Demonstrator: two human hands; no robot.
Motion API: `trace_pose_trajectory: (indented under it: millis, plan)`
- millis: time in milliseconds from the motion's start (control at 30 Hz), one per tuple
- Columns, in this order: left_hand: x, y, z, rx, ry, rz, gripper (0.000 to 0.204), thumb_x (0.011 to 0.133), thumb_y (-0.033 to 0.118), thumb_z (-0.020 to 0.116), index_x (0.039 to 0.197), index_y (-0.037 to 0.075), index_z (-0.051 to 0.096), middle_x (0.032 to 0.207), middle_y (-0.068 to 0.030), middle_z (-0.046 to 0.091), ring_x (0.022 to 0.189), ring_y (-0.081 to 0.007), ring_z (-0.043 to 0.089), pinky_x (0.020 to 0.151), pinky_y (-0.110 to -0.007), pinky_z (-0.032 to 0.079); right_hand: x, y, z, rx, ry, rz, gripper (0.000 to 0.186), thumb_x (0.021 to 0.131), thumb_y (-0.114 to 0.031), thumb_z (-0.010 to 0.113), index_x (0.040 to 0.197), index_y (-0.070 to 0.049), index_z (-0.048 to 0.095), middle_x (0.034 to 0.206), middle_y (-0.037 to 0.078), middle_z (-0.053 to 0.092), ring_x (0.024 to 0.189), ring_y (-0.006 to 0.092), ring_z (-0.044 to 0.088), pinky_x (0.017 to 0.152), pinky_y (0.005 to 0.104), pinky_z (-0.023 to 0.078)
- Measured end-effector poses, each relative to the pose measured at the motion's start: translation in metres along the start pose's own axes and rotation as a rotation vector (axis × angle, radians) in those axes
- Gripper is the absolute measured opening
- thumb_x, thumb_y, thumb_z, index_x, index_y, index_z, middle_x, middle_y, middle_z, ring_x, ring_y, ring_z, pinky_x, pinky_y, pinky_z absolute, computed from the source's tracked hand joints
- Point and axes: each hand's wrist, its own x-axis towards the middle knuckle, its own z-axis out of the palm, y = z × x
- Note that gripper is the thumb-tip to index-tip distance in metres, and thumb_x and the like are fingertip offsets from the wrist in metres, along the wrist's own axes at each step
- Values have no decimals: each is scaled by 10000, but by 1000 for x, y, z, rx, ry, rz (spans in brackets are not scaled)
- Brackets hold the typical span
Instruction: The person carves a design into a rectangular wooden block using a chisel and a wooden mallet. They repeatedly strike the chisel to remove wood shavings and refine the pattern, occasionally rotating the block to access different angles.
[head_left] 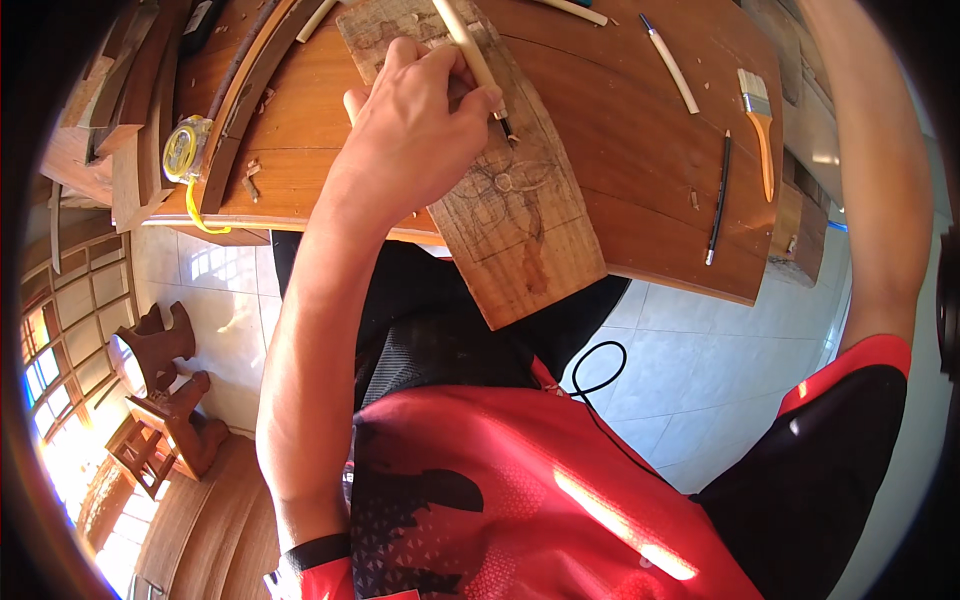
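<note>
My left hand [425,115] is closed around the pale handle of a carving chisel [466,45]. The chisel slants down, its dark blade tip meeting the surface of a wooden board [540,255] beside a small curl of wood. Pencilled outlines, which look like flower or leaf shapes, cover the board, with carved marks at its far end. The board lies at an angle, its near end overhanging the table edge. My right arm reaches up along the right side, and its hand is beyond the top of the picture.
On the brown wooden table [620,200] lie a black pencil [718,198], a flat brush [760,135], another pale-handled tool [670,65] and scattered shavings. At left are a yellow tape measure [183,150], a curved wooden strip [235,125] and stacked wood pieces [125,100].
</note>
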Motion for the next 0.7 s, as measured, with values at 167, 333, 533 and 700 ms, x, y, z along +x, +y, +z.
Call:
trace_pose_trajectory:
  millis: [167,333,533,700]
  plan:
    - [2,4,-4,14,-7,11,371,975,357,650,1214,74,677,1101,-127,598,1099,-320,615,1018,-441,444,-16,10,5,71,68,-54,282,1081,-205,549,1045,35,693,701,6,602,497,62,474,453,209,407]
    - [9,10,-8,105,-64,15,409,959,400,635,1206,77,682,1154,-123,618,1152,-335,614,1025,-450,443,-19,23,17,177,50,-44,276,1085,-215,544,1128,21,681,736,-7,611,540,48,498,461,201,412]
    - [28,-10,-8,113,-165,181,382,939,392,654,1146,74,696,1097,-112,648,1126,-309,617,1022,-437,435,-33,32,33,297,106,24,318,1080,-221,555,1259,26,643,777,-3,609,559,47,494,469,199,430]
    - [31,-15,-6,1,-176,280,355,943,375,665,1113,65,692,1041,-98,638,1056,-282,614,990,-428,430,-52,39,50,463,138,202,338,1084,-198,562,1319,37,622,784,0,607,572,51,499,478,222,416]
